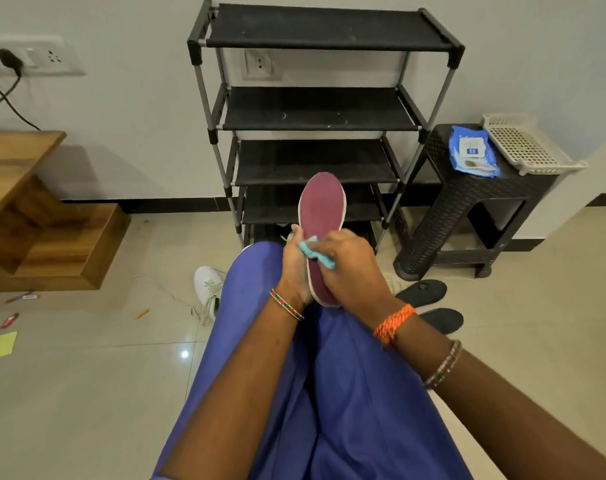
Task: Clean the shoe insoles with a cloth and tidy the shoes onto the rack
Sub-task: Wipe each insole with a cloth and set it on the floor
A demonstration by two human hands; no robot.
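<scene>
A maroon insole (321, 209) with a white edge stands upright over my lap, toe end pointing up. My left hand (293, 268) grips its lower left side from behind. My right hand (350, 268) holds a light blue cloth (312, 249) pressed against the insole's maroon face near the middle. The black shoe rack (315, 116) with several bare shelves stands straight ahead against the wall. A white sneaker (210, 287) lies on the floor to the left of my knee. Part of another white shoe shows behind my hands, mostly hidden.
Two black slippers (433, 306) lie on the floor to the right. A dark woven stool (474, 216) beside the rack carries a blue wipes pack (472, 151) and a white plastic tray (526, 143). A wooden stepped unit (35, 216) stands at left. Small scraps litter the left floor.
</scene>
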